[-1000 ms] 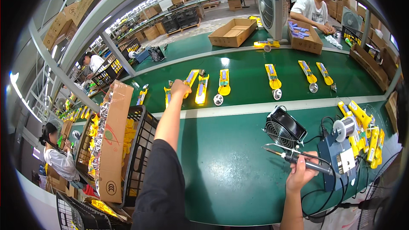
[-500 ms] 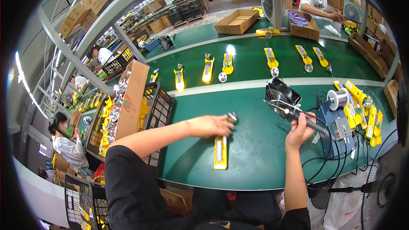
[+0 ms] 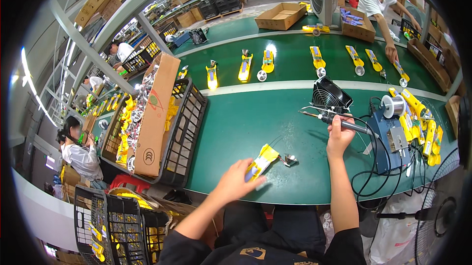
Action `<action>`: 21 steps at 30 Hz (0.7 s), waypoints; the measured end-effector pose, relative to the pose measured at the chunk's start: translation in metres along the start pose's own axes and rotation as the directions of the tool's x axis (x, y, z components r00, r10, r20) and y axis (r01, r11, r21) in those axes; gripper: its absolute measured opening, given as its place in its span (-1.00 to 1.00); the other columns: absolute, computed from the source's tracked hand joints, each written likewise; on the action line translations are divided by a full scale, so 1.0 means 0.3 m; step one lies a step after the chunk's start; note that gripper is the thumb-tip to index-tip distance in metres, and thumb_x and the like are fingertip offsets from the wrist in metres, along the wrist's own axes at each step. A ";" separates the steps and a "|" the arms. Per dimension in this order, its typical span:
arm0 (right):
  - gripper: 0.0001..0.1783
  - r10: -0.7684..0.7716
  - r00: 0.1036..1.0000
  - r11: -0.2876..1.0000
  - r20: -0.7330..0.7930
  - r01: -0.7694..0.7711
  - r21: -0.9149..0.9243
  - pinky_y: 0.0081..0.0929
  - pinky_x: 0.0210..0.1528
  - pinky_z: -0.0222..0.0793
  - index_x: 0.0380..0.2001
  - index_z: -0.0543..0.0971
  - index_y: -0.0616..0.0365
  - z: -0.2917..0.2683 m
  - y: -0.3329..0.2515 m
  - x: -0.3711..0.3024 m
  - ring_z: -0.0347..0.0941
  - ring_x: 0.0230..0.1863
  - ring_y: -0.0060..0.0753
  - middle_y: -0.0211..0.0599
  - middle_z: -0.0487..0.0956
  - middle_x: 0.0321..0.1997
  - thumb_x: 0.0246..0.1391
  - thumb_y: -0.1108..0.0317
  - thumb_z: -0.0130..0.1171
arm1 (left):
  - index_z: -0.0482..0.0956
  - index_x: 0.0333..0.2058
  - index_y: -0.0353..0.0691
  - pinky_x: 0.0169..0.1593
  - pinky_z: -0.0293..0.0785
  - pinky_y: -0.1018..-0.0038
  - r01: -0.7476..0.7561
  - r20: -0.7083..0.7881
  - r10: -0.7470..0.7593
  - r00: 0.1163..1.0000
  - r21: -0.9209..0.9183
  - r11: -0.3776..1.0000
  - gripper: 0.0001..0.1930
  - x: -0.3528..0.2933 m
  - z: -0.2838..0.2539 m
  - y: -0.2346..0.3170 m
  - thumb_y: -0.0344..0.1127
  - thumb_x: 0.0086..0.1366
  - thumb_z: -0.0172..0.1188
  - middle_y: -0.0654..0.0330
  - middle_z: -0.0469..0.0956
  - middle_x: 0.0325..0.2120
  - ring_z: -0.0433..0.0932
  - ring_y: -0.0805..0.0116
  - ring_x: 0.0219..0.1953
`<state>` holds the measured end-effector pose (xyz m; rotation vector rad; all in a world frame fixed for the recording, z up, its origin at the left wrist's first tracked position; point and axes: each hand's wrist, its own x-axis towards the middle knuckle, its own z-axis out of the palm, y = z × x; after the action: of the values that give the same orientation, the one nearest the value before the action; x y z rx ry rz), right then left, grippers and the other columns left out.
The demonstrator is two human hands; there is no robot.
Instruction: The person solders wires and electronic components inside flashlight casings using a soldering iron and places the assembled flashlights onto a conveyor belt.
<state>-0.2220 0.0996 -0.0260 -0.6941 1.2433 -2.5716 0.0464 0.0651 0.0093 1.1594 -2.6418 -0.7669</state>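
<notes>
My left hand (image 3: 235,181) is closed on a yellow flashlight housing (image 3: 266,156) with a purple strip inside, which lies tilted on the green tabletop (image 3: 236,122). Just right of the housing's far part sits a small silver lamp head (image 3: 290,160), joined to it by thin wires. In my right hand (image 3: 340,136) is a soldering iron (image 3: 355,127), held by its dark handle with the tip pointing left. A wire strand, probably solder, runs beside the iron. Behind the tip stands a small black fan (image 3: 330,96) with a wire guard.
Yellow housings lie spaced along the green belt (image 3: 290,68). At right is a blue soldering station (image 3: 386,142) with a solder spool (image 3: 394,107), black cables and piled yellow housings (image 3: 427,127). A black crate (image 3: 189,117) and a carton (image 3: 156,117) stand left. A co-worker's hand (image 3: 392,53) reaches the belt.
My left hand has moved nearer from the lamp head to the housing, which is now turned aslant. The soldering iron has risen slightly. The co-worker's arm now reaches to a housing on the belt.
</notes>
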 end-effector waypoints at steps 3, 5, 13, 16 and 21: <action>-0.88 -0.034 0.999 0.997 0.009 0.035 -0.075 -0.78 -0.63 0.12 -0.50 0.32 0.22 -0.002 0.014 0.003 0.22 -0.68 -0.72 -0.45 0.34 -0.61 -0.13 0.48 0.04 | 0.29 -0.13 -0.33 -0.14 0.28 0.36 -0.073 -0.097 0.074 0.993 0.011 0.997 -0.49 -0.028 0.042 0.002 -0.26 -0.09 0.17 0.01 0.37 -0.26 0.36 0.11 -0.21; -0.88 -0.039 0.999 0.994 0.022 0.041 -0.104 -0.77 -0.63 0.12 -0.51 0.32 0.23 -0.003 0.028 0.000 0.22 -0.68 -0.72 -0.44 0.35 -0.61 -0.13 0.48 0.04 | 0.35 -0.16 -0.27 -0.14 0.28 0.38 -0.171 -0.147 0.161 0.976 -0.058 0.984 -0.55 -0.037 0.054 -0.026 -0.36 -0.11 0.18 0.08 0.39 -0.25 0.35 0.12 -0.20; -0.88 -0.018 0.999 0.983 0.026 0.022 -0.184 -0.79 -0.65 0.14 -0.49 0.33 0.23 -0.018 0.052 0.007 0.25 -0.68 -0.72 -0.44 0.36 -0.62 -0.12 0.46 0.04 | 0.47 -0.30 -0.21 -0.13 0.27 0.42 -0.405 -0.166 0.383 0.909 -0.132 0.905 -0.73 -0.026 0.007 -0.036 -0.44 -0.08 0.15 0.20 0.45 -0.29 0.37 0.23 -0.21; -0.88 0.012 0.999 0.977 0.035 -0.004 -0.215 -0.82 -0.73 0.09 -0.49 0.31 0.21 -0.013 0.030 0.004 0.24 -0.70 -0.74 -0.43 0.36 -0.63 -0.10 0.45 0.03 | 0.53 -0.43 -0.20 -0.16 0.27 0.46 -0.380 -0.190 0.348 0.918 -0.172 0.909 -0.85 -0.023 0.038 -0.045 -0.42 -0.07 0.15 0.27 0.49 -0.37 0.38 0.29 -0.25; -0.84 0.020 0.996 0.982 0.092 -0.003 -0.188 -0.83 -0.77 0.00 -0.49 0.29 0.18 0.020 0.003 -0.007 0.16 -0.76 -0.75 -0.46 0.30 -0.69 -0.07 0.38 0.03 | 0.51 -0.52 -0.16 -0.15 0.23 0.43 -0.380 -0.265 0.328 0.907 -0.176 0.908 -0.93 -0.010 0.077 -0.036 -0.35 -0.05 0.15 0.33 0.49 -0.46 0.37 0.35 -0.28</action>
<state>-0.2171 0.0957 -0.0242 -0.8301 1.4668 -2.4032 0.0477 0.0701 -0.0159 0.6348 -2.3974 -0.7786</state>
